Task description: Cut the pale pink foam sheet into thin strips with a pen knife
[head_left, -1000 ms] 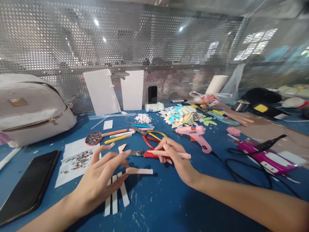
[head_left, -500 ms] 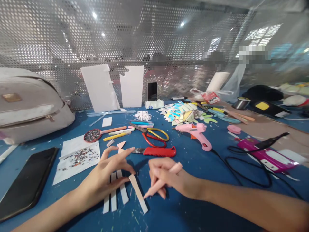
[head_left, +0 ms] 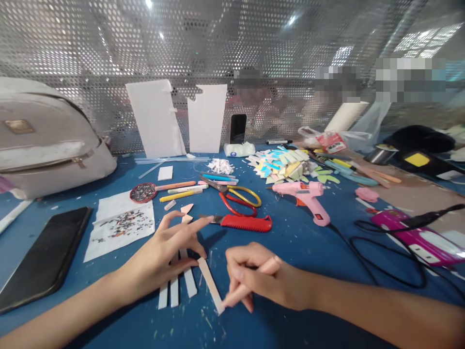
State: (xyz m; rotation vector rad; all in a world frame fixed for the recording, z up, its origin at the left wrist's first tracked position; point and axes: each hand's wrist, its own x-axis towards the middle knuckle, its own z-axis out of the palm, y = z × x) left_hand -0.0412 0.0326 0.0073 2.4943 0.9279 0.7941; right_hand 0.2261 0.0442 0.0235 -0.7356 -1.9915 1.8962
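Peach strip (head_left: 211, 285) lies on your side of the red knife (head_left: 247, 223). Your left hand (head_left: 165, 249) has fingers pinching its knife-side end; your right hand (head_left: 263, 278), fingers clamped round the pink marker (head_left: 238, 294), tip by the opposite end. Risk: slack pinch could swivel strip, skidding marker.

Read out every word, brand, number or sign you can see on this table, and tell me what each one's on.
No text is clearly readable.
White packet: blue round mark, too small to read.
Red-and-white packet: printing, too blurred to read.
Backpack: metal plate, no lettering legible.
Pink glue gun: any marking on its red switch is too small.
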